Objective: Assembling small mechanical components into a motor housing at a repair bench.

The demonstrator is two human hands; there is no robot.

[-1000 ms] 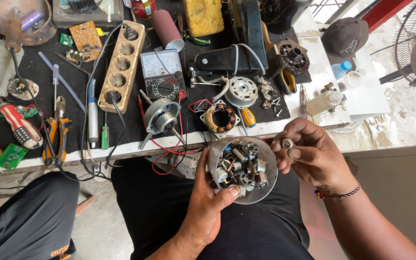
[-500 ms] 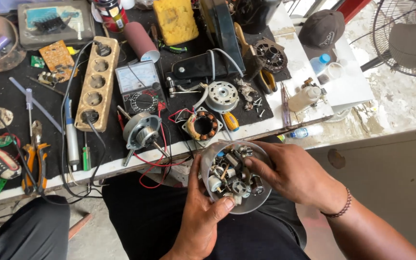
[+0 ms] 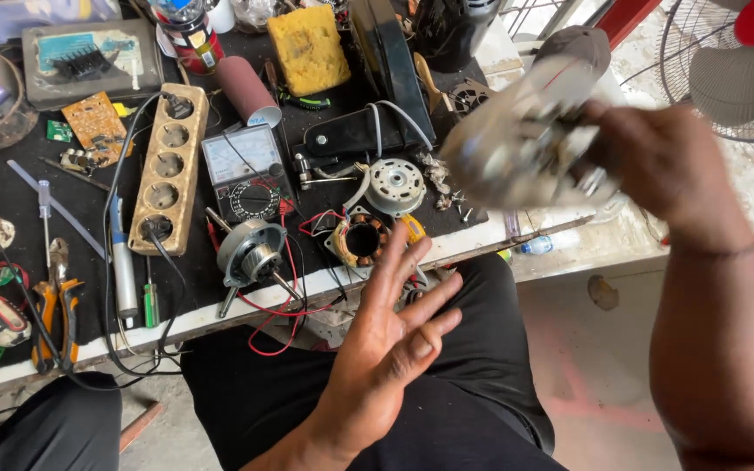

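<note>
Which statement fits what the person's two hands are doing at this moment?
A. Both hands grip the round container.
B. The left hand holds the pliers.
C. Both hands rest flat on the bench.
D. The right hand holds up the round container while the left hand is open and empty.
D: the right hand grips the blurred round container raised above the bench, and the left hand is spread open over the lap, holding nothing.

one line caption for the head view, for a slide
Right hand lifts a blurred round metal part over the cluttered workbench; left hand open, empty.
</note>
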